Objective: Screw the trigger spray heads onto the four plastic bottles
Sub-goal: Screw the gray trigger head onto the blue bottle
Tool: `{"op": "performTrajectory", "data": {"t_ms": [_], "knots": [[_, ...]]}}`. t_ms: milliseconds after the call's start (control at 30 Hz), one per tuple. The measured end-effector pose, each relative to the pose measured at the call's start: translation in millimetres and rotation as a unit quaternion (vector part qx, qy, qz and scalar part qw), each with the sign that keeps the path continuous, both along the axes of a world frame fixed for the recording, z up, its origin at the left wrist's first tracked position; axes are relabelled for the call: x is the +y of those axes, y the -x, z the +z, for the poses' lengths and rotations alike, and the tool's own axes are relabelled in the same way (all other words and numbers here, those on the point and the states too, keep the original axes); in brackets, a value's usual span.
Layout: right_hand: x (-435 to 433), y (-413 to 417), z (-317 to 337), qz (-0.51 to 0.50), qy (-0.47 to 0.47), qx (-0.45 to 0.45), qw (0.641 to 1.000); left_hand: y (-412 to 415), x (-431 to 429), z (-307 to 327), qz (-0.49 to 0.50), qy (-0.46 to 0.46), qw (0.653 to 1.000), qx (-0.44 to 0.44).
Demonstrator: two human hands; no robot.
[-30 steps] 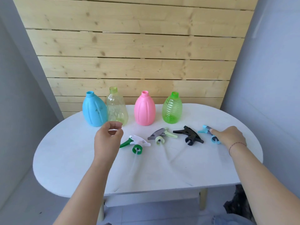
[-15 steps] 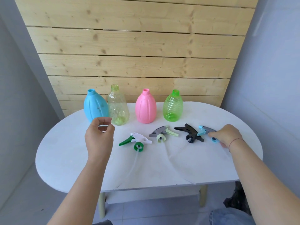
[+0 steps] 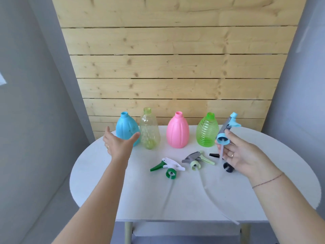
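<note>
Head view: none of four bottles capped yet.
Right hand: my fingers pinch the blue spray head, lifted.
Left hand: spread, empty, at the blue bottle.
Left to do: all four heads.

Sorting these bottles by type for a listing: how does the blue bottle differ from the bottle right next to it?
The blue bottle is solid-coloured and hides its inside; the clear bottle is see-through, with pale green bits visible inside. The blue bottle is broader with a blue neck; the clear bottle is slimmer with a green-tinted neck. The open left hand reaches toward the blue bottle, not the clear bottle. Both stand upright, uncapped, on the white table.
</note>
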State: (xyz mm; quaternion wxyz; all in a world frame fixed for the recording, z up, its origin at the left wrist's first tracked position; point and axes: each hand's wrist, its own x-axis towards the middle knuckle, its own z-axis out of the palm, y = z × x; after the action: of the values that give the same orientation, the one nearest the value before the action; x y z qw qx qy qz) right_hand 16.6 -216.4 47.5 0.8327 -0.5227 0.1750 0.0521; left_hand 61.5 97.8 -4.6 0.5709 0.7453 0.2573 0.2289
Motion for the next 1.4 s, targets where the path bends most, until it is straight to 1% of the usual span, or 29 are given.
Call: {"op": "performTrajectory", "data": {"t_ms": [67,133,233,333,467,533,633,700,767,833,967,1067,1200,1400], "knots": [[20,5,-1,0.034,-0.082,0.004,0.996,-15,10,-6,-0.042,-0.004,0.999,0.025],[34,7,-3,0.06,-0.114,0.0,0.992,-27,21,-11,-0.064,0.001,0.997,0.039],[48,6,-6,0.089,-0.101,-0.007,0.991,-42,37,-17,-0.095,0.021,0.995,0.036],[54,0,-8,0.094,-0.086,-0.028,0.991,-56,47,-21,-0.126,0.039,0.991,0.024],[58,-7,-12,0.084,-0.068,-0.056,0.993,-65,51,-24,-0.136,0.021,0.99,0.021],[60,-10,-13,0.072,-0.054,-0.062,0.994,-62,48,-24,-0.122,-0.003,0.992,0.015],[64,-10,-11,0.065,-0.045,-0.073,0.994,-45,45,-19,-0.062,-0.018,0.998,-0.016],[65,-9,-6,0.064,-0.036,-0.099,0.992,-23,43,-14,-0.012,-0.016,0.998,-0.052],[65,-6,5,0.053,-0.02,-0.145,0.988,4,35,-6,0.019,-0.035,0.996,-0.075],[66,-2,25,0.033,0.007,-0.207,0.978,33,17,3,0.015,-0.067,0.994,-0.08],[70,20,71,0.021,0.051,-0.338,0.94,76,-35,20,-0.058,-0.117,0.989,-0.072],[72,38,90,0.004,0.061,-0.394,0.917,94,-72,19,-0.115,-0.122,0.984,-0.065],[71,52,101,-0.013,0.091,-0.444,0.891,105,-98,12,-0.158,-0.129,0.977,-0.057],[57,48,96,-0.021,0.147,-0.45,0.881,110,-110,11,-0.183,-0.141,0.971,-0.056]]}}
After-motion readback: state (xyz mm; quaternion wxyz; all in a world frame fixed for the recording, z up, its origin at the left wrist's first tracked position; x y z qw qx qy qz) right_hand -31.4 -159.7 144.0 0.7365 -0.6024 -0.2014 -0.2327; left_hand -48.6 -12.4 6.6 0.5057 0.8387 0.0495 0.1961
